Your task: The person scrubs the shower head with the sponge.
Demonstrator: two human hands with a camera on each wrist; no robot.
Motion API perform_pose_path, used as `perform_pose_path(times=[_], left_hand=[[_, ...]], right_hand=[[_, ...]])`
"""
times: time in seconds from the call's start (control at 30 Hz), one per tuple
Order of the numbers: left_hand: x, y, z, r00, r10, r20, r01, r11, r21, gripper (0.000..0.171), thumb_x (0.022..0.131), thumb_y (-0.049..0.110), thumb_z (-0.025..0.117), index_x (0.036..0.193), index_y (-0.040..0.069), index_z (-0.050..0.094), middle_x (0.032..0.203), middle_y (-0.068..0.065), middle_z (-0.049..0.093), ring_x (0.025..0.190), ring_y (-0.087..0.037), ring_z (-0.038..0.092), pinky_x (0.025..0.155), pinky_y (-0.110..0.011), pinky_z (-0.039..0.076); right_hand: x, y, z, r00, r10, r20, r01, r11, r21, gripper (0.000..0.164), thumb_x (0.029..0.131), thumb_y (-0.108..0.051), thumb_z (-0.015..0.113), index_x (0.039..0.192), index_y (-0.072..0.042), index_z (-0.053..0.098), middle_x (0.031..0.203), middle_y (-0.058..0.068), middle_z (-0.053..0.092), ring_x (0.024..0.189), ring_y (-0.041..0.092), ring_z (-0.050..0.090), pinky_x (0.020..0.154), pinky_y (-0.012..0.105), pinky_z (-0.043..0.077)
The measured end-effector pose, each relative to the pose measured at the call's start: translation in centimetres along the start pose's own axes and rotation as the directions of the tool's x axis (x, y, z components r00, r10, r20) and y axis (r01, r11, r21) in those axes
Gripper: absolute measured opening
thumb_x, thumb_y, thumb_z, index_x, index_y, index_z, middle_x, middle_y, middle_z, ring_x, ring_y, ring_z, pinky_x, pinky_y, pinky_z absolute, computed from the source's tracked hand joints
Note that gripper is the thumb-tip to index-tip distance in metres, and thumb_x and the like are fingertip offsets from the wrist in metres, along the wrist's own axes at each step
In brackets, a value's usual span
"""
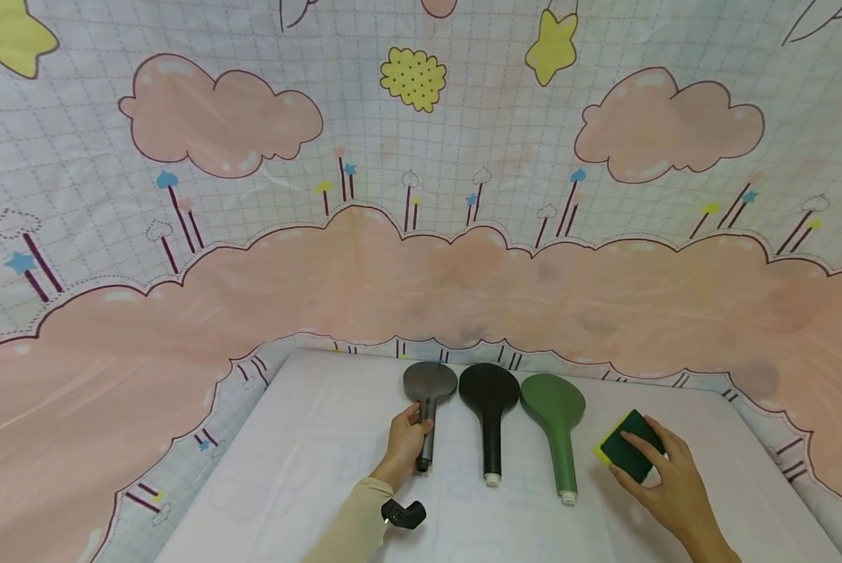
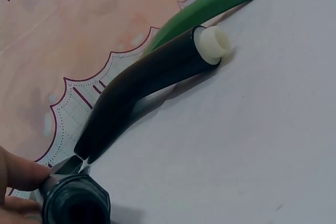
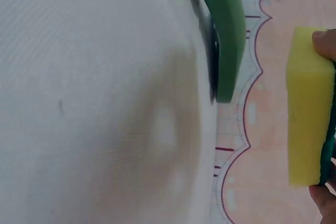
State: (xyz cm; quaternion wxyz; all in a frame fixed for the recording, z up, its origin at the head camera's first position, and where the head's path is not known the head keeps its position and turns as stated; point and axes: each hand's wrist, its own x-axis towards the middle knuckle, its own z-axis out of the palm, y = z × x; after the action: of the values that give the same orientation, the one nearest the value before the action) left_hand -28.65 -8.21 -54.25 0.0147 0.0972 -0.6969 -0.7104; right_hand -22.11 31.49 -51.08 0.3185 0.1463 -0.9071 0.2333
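Observation:
My left hand (image 1: 405, 447) grips the handle of a grey shower head (image 1: 429, 381), the leftmost of three lying in a row. In the left wrist view the dark threaded end of that grey handle (image 2: 79, 203) faces the camera, with fingers at its side. Beside it lies a black shower head (image 1: 489, 387), then a green shower head (image 1: 553, 400); both have white connector ends toward me. To the right, my right hand (image 1: 674, 485) holds a sponge (image 1: 632, 447) by its edges, dark green scouring side up. Its yellow foam (image 3: 307, 124) shows in the right wrist view.
A white cloth covers the table (image 1: 287, 469). Behind the table hangs a printed curtain (image 1: 463, 289) with clouds and stars, its lower part running along the table's back and side edges. A black band (image 1: 403, 514) sits on the left wrist over a beige sleeve (image 1: 353, 520).

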Motion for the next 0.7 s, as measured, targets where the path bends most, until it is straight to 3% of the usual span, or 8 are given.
perform_pose_path(times=[0.17,0.33,0.43,0.57,0.63,0.7], left_hand=[[0.23,-0.04,-0.07,1.0,0.018,0.019,-0.019,0.999,0.041,0.057,0.092,-0.002,0.057,0.143,-0.015,0.036,0.137,-0.036,0.05,0.126,-0.045,0.052,0.106,-0.053,0.042],[0.24,0.07,-0.24,0.999,0.048,0.022,-0.051,0.985,0.166,0.057,0.09,0.001,0.062,0.141,-0.014,0.04,0.13,-0.032,0.057,0.116,-0.04,0.059,0.098,-0.048,0.048],[0.13,0.14,-0.37,0.993,0.114,0.028,-0.117,0.948,0.297,0.056,0.088,0.002,0.066,0.137,-0.015,0.045,0.119,-0.03,0.063,0.106,-0.037,0.064,0.092,-0.046,0.051],[0.05,0.24,-0.49,0.978,0.205,0.048,-0.203,0.864,0.461,0.052,0.086,0.007,0.07,0.13,-0.015,0.053,0.106,-0.025,0.068,0.097,-0.032,0.066,0.086,-0.045,0.053],[0.08,0.22,-0.53,0.973,0.224,0.055,-0.22,0.829,0.515,0.051,0.086,0.01,0.072,0.128,-0.014,0.056,0.104,-0.023,0.069,0.096,-0.031,0.065,0.086,-0.045,0.053],[0.13,0.19,-0.59,0.971,0.231,0.063,-0.227,0.809,0.543,0.052,0.086,0.012,0.073,0.128,-0.013,0.056,0.104,-0.023,0.067,0.097,-0.031,0.064,0.086,-0.046,0.052]], right_hand=[[-0.35,0.59,0.29,1.0,-0.019,-0.015,0.019,1.0,0.01,0.059,0.056,-0.019,0.092,0.109,-0.01,0.07,0.133,0.029,0.05,0.115,0.05,0.045,0.078,0.066,0.045],[-0.51,0.86,0.47,1.0,-0.01,-0.002,0.01,1.0,-0.001,0.059,0.056,-0.02,0.092,0.11,-0.01,0.07,0.133,0.029,0.05,0.115,0.05,0.045,0.078,0.068,0.045],[-0.54,0.91,0.52,1.0,0.001,0.014,-0.001,1.0,-0.013,0.058,0.057,-0.021,0.092,0.11,-0.009,0.069,0.134,0.029,0.05,0.115,0.05,0.045,0.079,0.069,0.045],[-0.58,0.89,0.5,0.999,0.014,0.032,-0.013,0.999,-0.03,0.057,0.06,-0.024,0.091,0.11,-0.008,0.069,0.134,0.029,0.05,0.115,0.05,0.045,0.079,0.071,0.045],[-0.59,0.87,0.48,0.999,0.015,0.033,-0.014,0.999,-0.03,0.057,0.06,-0.024,0.091,0.11,-0.008,0.069,0.134,0.029,0.05,0.115,0.05,0.045,0.079,0.071,0.045],[-0.59,0.84,0.49,0.999,0.016,0.033,-0.015,0.999,-0.029,0.057,0.06,-0.023,0.091,0.11,-0.007,0.069,0.134,0.029,0.05,0.115,0.05,0.045,0.079,0.07,0.044]])
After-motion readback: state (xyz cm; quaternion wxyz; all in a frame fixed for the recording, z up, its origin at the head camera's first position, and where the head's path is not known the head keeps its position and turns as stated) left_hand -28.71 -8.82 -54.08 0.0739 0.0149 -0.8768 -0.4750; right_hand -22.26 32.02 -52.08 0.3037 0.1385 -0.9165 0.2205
